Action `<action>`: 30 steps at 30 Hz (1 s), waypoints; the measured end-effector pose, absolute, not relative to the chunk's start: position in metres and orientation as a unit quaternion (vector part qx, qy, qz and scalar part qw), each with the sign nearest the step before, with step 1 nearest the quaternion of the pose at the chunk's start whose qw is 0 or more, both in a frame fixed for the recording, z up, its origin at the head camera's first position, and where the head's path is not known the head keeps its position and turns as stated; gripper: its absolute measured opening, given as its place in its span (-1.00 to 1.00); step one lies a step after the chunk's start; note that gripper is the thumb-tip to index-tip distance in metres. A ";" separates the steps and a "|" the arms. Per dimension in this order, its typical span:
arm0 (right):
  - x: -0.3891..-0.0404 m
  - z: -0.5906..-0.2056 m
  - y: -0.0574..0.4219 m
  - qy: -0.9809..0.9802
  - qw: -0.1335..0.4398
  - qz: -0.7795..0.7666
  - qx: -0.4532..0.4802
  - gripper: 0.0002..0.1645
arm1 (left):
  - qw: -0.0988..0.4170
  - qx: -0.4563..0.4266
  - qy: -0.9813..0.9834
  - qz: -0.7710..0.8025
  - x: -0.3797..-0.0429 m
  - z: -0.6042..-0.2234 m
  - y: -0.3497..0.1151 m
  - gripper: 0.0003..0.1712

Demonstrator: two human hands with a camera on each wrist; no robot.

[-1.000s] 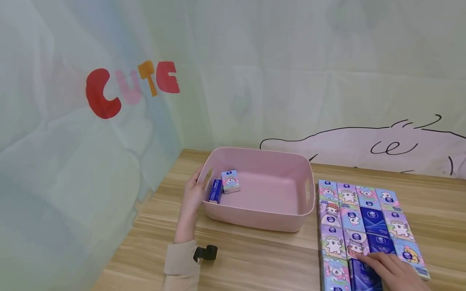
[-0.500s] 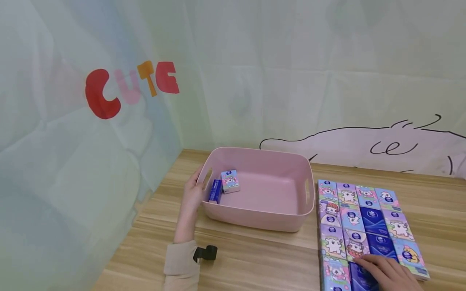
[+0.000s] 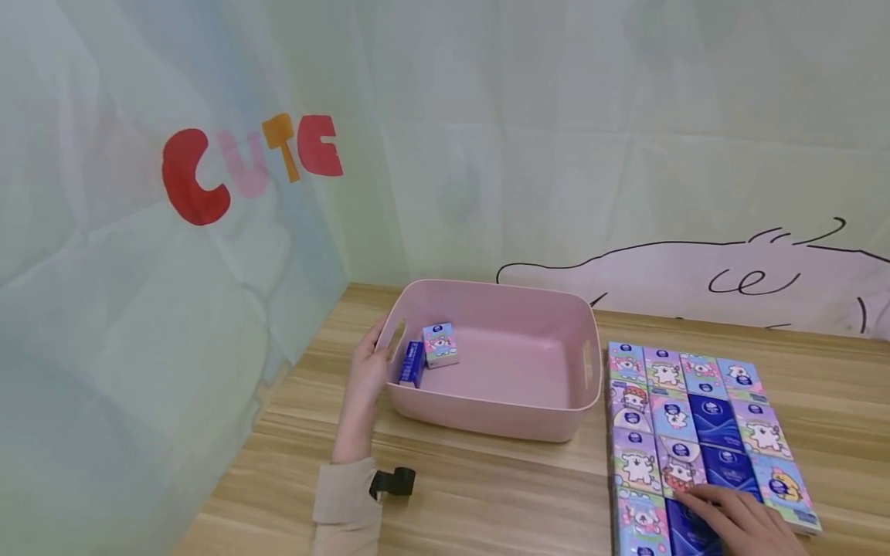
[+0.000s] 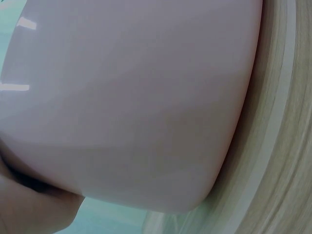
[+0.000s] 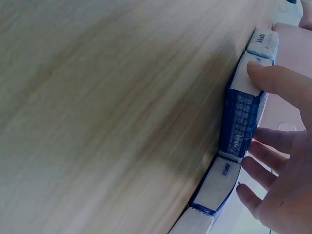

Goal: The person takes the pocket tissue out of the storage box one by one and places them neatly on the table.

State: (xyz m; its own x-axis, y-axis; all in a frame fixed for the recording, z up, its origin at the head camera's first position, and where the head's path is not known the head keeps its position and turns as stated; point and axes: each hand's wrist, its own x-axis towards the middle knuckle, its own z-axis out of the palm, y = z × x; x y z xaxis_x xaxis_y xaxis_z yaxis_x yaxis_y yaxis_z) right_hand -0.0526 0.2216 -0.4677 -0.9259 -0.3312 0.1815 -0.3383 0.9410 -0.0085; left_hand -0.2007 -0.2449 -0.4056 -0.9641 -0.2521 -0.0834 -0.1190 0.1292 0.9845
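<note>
My left hand [image 3: 368,371] grips the left side of a pink plastic bin [image 3: 480,421], right at its handle hole; most of the fingers are hidden behind the wall. In the left wrist view the bin's outer wall [image 4: 136,97] fills the picture. At the front right my right hand [image 3: 740,521] lies over a blue tissue pack [image 3: 684,529]. The right wrist view shows the thumb on the near white end of this blue pack [image 5: 239,124], other fingertips close by at its upper edge. It sits at the near end of a block of cartoon-printed [image 3: 634,467] and blue tissue packs.
Inside the bin, at its left end, are a blue pack [image 3: 412,364] and a cartoon-printed pack [image 3: 440,346]. The wooden table [image 3: 487,494] runs back to a printed wall sheet [image 3: 556,154]. A black wrist strap [image 3: 395,483] circles my left sleeve.
My right hand has shifted slightly left over the blue tissue pack, which has moved a little left against the neighbouring pack. My left hand and the bin have stayed in place.
</note>
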 end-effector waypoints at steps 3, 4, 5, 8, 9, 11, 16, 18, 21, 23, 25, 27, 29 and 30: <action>-0.053 -0.468 0.223 -0.983 0.070 0.018 0.168 0.03 | 0.052 0.125 -0.750 -0.647 -0.200 -0.405 -0.244 -0.35; -0.054 -0.468 0.224 -0.983 0.070 0.020 0.171 0.02 | 0.051 0.126 -0.751 -0.646 -0.200 -0.404 -0.244 -0.35; -0.055 -0.467 0.225 -0.983 0.061 0.019 0.172 0.02 | 0.049 0.126 -0.752 -0.645 -0.200 -0.404 -0.244 -0.36; -0.063 -0.457 0.229 -0.977 0.041 0.033 0.205 -0.05 | 0.046 0.126 -0.753 -0.645 -0.200 -0.404 -0.244 -0.35; -0.067 -0.449 0.229 -0.975 0.031 0.040 0.214 -0.06 | 0.046 0.126 -0.752 -0.645 -0.200 -0.405 -0.244 -0.35; -0.077 -0.430 0.227 -0.968 0.024 0.066 0.243 -0.04 | 0.047 0.124 -0.750 -0.648 -0.200 -0.405 -0.244 -0.36; -0.100 -0.365 0.205 -0.950 0.053 0.118 0.284 -0.03 | 0.045 0.126 -0.752 -0.646 -0.200 -0.405 -0.244 -0.37; -0.108 -0.336 0.190 -0.946 0.065 0.120 0.295 -0.06 | 0.043 0.128 -0.754 -0.642 -0.200 -0.405 -0.244 -0.37; -0.121 -0.299 0.167 -0.933 0.083 0.118 0.331 -0.10 | 0.043 0.125 -0.755 -0.642 -0.200 -0.405 -0.244 -0.38; -0.130 -0.282 0.151 -0.923 0.092 0.120 0.355 -0.15 | 0.044 0.126 -0.755 -0.642 -0.200 -0.404 -0.243 -0.38; -0.139 -0.270 0.136 -0.918 0.087 0.119 0.369 -0.19 | 0.044 0.124 -0.755 -0.642 -0.200 -0.404 -0.244 -0.39; -0.149 -0.262 0.120 -0.915 0.070 0.126 0.377 -0.23 | 0.046 0.124 -0.755 -0.642 -0.199 -0.404 -0.244 -0.39; -0.158 -0.256 0.104 -0.917 0.036 0.139 0.372 -0.25 | 0.046 0.125 -0.756 -0.641 -0.199 -0.404 -0.244 -0.39; -0.163 -0.254 0.096 -0.916 0.020 0.147 0.372 -0.25 | 0.045 0.126 -0.756 -0.641 -0.198 -0.404 -0.245 -0.38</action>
